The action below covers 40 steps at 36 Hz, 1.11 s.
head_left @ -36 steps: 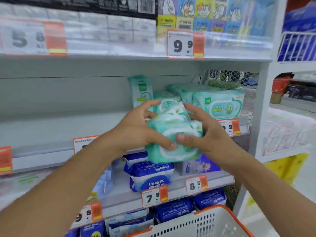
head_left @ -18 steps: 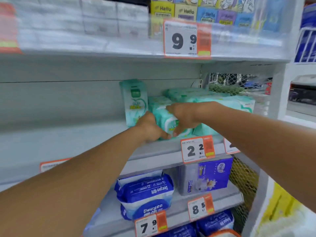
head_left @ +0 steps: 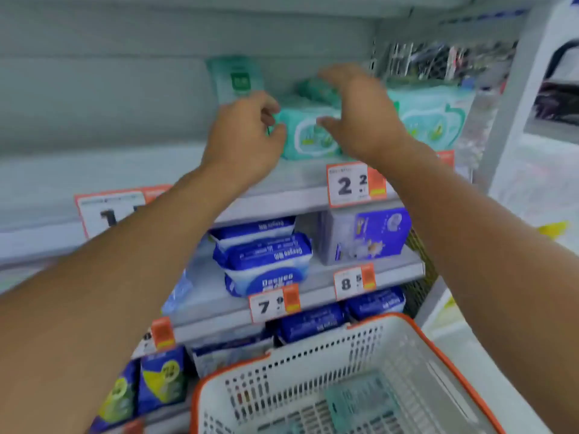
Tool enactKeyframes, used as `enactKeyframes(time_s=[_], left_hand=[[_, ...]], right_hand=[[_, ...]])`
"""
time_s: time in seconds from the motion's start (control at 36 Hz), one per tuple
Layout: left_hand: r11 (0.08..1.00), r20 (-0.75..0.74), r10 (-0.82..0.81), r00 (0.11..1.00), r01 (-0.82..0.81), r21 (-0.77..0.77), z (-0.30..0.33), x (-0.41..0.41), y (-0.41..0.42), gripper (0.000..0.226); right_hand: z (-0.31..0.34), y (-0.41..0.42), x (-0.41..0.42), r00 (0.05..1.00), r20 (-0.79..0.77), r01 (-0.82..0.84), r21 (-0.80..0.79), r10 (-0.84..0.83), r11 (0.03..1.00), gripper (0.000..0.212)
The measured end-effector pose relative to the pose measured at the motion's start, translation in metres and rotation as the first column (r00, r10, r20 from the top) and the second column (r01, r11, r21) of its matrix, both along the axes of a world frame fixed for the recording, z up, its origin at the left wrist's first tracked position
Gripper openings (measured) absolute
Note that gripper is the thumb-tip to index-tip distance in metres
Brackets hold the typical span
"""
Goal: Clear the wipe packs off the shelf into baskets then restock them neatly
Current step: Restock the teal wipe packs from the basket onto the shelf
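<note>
Head view of a shop shelf unit. Both hands are reaching to the grey shelf in the upper centre of the frame. The left hand is sitting at the left end of a green wipe pack lying flat on that shelf, its fingers curling round the pack's edge; the blur is leaving it unclear how firmly it is gripping. The right hand is hovering over the right side of the same pack with fingers spread and relaxed, holding nothing. An upright green pack is standing just behind the left hand, and a larger green pack is lying to the right. A price tag reading 2 is hanging on the shelf edge below the hands. Blue wipe packs are lying stacked on the shelf beneath. A white basket with an orange rim is occupying the lower right of the frame, with one greenish pack lying inside.
</note>
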<state>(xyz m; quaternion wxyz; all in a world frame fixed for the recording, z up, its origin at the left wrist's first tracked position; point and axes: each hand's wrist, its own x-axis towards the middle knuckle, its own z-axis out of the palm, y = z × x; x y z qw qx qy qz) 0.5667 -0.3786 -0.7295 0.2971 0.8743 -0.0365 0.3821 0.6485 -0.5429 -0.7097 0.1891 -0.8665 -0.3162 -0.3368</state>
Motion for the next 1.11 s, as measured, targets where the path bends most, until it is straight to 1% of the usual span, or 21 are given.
enactKeyframes(time_s=[0.06,0.08,0.11,0.17,0.19,0.22,0.28,0.31,0.33,0.36,0.44,0.53,0.64,0.75,0.81,0.86,0.92,0.97,1.03,1.06,1.11], left_hand=[[0.990,0.291,-0.079,0.953,0.109,-0.089,-0.035,-0.042,-0.026,0.013],[0.982,0.314,-0.103,0.944,0.147,-0.118,-0.065,-0.058,-0.040,0.009],[0.974,0.274,-0.127,0.953,0.173,-0.147,-0.099,-0.075,-0.055,0.007],[0.979,-0.020,-0.152,0.988,0.147,-0.141,-0.180,-0.098,-0.072,0.008],[0.988,-0.271,-0.147,0.951,0.126,-0.094,-0.219,-0.108,-0.077,0.015],[0.992,-0.544,-0.117,0.831,0.125,-0.021,-0.258,-0.117,-0.077,0.025],[0.975,-0.884,-0.031,0.467,0.209,0.076,-0.324,-0.136,-0.069,0.048],[0.967,-0.948,-0.006,0.319,0.242,0.076,-0.350,-0.144,-0.062,0.056],[0.966,-0.979,0.015,0.205,0.250,0.067,-0.370,-0.152,-0.055,0.064],[0.967,-0.994,0.035,0.107,0.246,0.061,-0.387,-0.158,-0.047,0.069],[0.963,-0.993,0.091,-0.070,0.259,0.070,-0.427,-0.165,-0.028,0.074],[0.962,-0.991,0.105,-0.080,0.260,0.081,-0.451,-0.163,-0.016,0.070],[0.954,-0.988,0.138,-0.066,0.276,0.115,-0.481,-0.155,-0.017,0.097],[0.932,-0.976,0.205,-0.079,0.321,0.170,-0.500,-0.166,-0.033,0.113],[0.900,-0.960,0.279,-0.013,0.352,0.257,-0.506,-0.175,-0.039,0.107],[0.868,-0.942,0.333,0.051,0.375,0.327,-0.508,-0.181,-0.043,0.103],[0.885,-0.952,0.303,0.049,0.355,0.301,-0.508,-0.182,-0.046,0.102],[0.950,-0.978,0.208,-0.002,0.238,0.201,-0.503,-0.179,-0.048,0.090],[1.000,-0.997,-0.015,-0.081,-0.017,-0.014,-0.490,-0.171,-0.049,0.070],[0.966,-0.971,-0.206,-0.123,-0.187,-0.181,-0.481,-0.166,-0.049,0.060],[0.724,-0.806,-0.583,-0.102,-0.515,-0.458,-0.461,-0.154,-0.045,0.045]], right_hand=[[-0.043,-0.019,-0.049,0.967,0.252,-0.144,0.423,0.036,0.894,0.024],[-0.073,-0.027,-0.075,0.948,0.315,-0.219,0.558,0.040,0.800,0.014],[-0.110,-0.033,-0.097,0.948,0.315,-0.240,0.639,0.036,0.730,0.017],[-0.194,-0.040,-0.123,0.996,0.089,-0.077,0.693,0.020,0.717,0.030],[-0.239,-0.044,-0.132,0.994,-0.110,0.060,0.655,0.017,0.753,0.034],[-0.283,-0.049,-0.136,0.941,-0.339,0.180,0.547,0.020,0.817,0.034],[-0.357,-0.064,-0.141,0.658,-0.750,0.232,0.125,-0.061,0.965,0.019],[-0.386,-0.072,-0.145,0.495,-0.853,0.151,-0.101,-0.164,0.983,0.024],[-0.410,-0.082,-0.150,0.362,-0.891,0.056,-0.273,-0.275,0.960,0.044],[-0.432,-0.092,-0.154,0.286,-0.889,-0.013,-0.377,-0.358,0.926,0.059],[-0.471,-0.108,-0.158,0.324,-0.827,-0.143,-0.523,-0.459,0.840,0.078],[-0.491,-0.103,-0.140,0.372,-0.789,-0.236,-0.590,-0.489,0.772,0.089],[-0.510,-0.092,-0.114,0.372,-0.761,-0.261,-0.635,-0.531,0.727,0.094],[-0.523,-0.085,-0.114,0.383,-0.673,-0.165,-0.724,-0.632,0.670,0.083],[-0.525,-0.080,-0.120,0.449,-0.612,-0.145,-0.769,-0.652,0.622,0.072],[-0.528,-0.081,-0.125,0.472,-0.609,-0.151,-0.768,-0.637,0.623,0.071],[-0.529,-0.084,-0.130,0.430,-0.675,-0.144,-0.708,-0.600,0.692,0.079],[-0.519,-0.081,-0.130,0.308,-0.796,-0.108,-0.574,-0.521,0.812,0.074],[-0.500,-0.076,-0.125,0.080,-0.923,-0.085,-0.383,-0.377,0.920,0.053],[-0.489,-0.075,-0.123,-0.092,-0.963,-0.042,-0.249,-0.252,0.968,0.042],[-0.472,-0.079,-0.117,-0.422,-0.900,0.191,0.030,0.110,0.981,0.043]])
